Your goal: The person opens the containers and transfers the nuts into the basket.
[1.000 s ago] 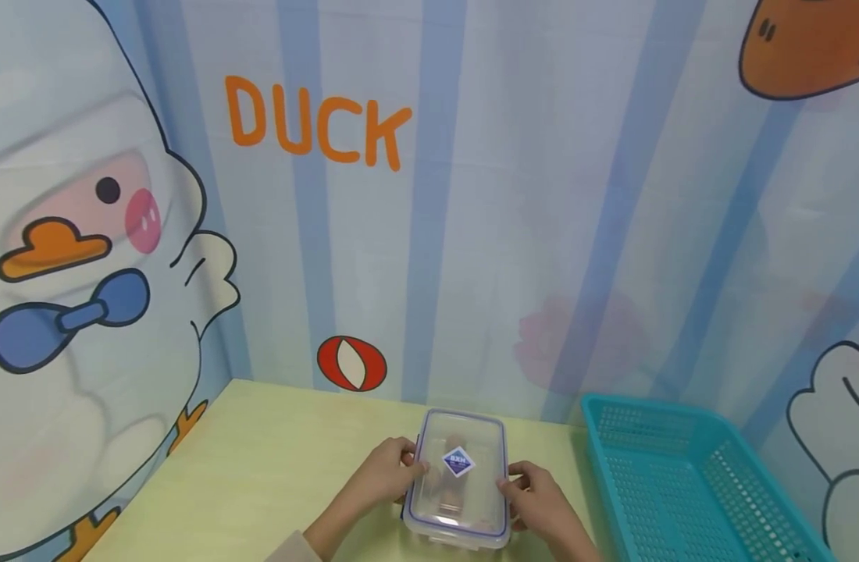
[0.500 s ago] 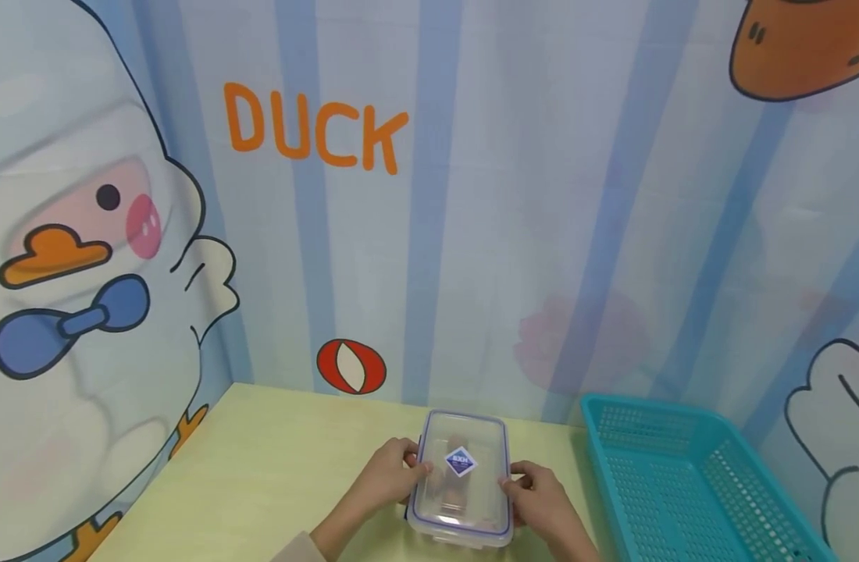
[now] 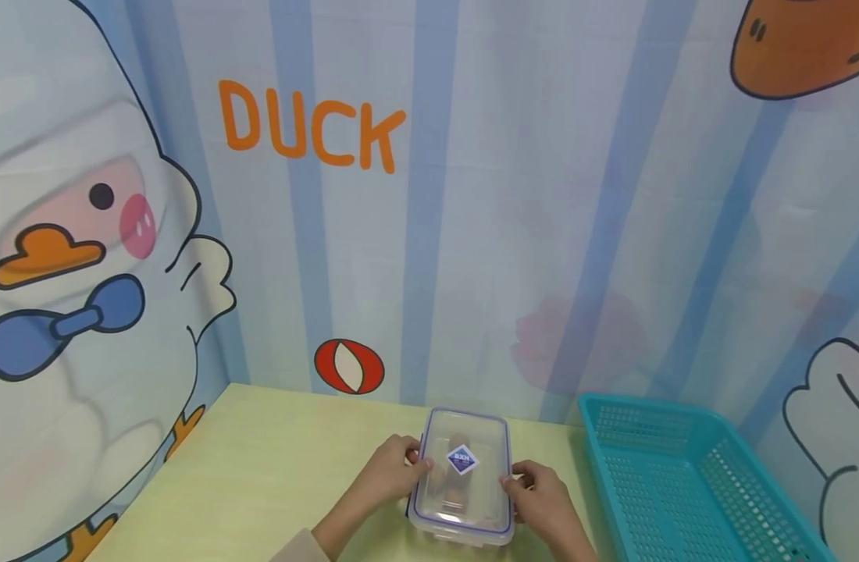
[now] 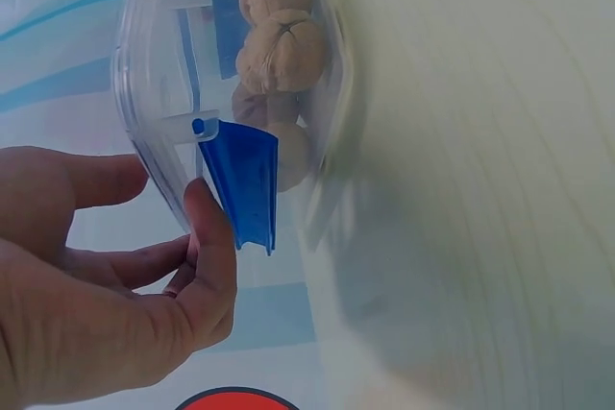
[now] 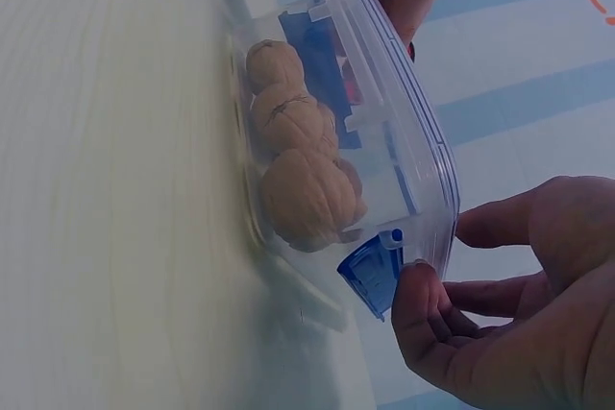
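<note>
A clear plastic food container (image 3: 484, 496) with a blue-edged lid and a diamond-shaped label (image 3: 461, 460) sits on the table. Several walnuts (image 4: 283, 50) show through its wall in both wrist views. My left hand (image 3: 389, 471) pinches the lid's rim at the left long side, thumb on top, fingers below. A blue latch (image 4: 245, 187) sticks outward, unfastened, by those fingers. On the opposite side my right hand (image 3: 542, 499) grips the rim the same way, its fingertips at another swung-out blue latch (image 5: 373, 274). The container's underside is hidden.
To the right of the container stands a turquoise perforated basket (image 3: 612, 476). The pale yellow table (image 3: 282, 453) ends at a cloth backdrop (image 3: 500, 234) with striped cartoon prints, close behind the container.
The container and both hands have shifted very slightly to the right against the backdrop. Both hands keep their hold on the lid's rim.
</note>
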A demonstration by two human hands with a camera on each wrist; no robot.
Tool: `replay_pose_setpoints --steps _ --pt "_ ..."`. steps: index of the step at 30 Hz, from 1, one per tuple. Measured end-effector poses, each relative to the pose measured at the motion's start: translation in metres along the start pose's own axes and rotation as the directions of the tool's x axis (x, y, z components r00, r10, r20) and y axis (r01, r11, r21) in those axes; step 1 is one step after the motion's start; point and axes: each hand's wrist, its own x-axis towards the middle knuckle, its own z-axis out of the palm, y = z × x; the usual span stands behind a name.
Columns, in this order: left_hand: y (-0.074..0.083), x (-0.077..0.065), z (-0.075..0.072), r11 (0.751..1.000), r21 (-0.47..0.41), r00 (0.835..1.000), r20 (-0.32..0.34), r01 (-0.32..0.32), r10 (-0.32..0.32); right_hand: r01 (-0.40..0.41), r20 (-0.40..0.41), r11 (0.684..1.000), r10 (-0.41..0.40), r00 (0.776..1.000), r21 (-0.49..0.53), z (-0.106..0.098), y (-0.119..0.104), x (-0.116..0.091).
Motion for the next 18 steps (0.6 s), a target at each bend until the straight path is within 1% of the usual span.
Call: replay_pose_setpoints --steps 7,9,14,18 --pt "0.006 -0.004 -0.006 0.998 0.035 0.999 -0.005 -0.043 0.043 0.059 -0.035 0.998 -0.059 0.998 -0.012 -0.004 -0.002 -0.004" --pt "0.01 -0.005 -0.009 0.999 0.021 0.999 0.001 -0.047 0.047 0.066 -0.04 0.998 -0.066 0.997 -0.004 -0.005 -0.005 -0.005" --pt "0.014 -0.008 -0.015 0.998 -0.05 1.0 0.016 -0.025 0.025 0.064 -0.046 0.998 -0.064 0.997 0.012 -0.007 -0.015 -0.007" --pt "0.017 -0.01 -0.021 0.998 -0.063 1.0 0.01 -0.021 0.021 0.068 -0.04 0.997 -0.067 0.997 0.024 -0.009 -0.023 -0.011"
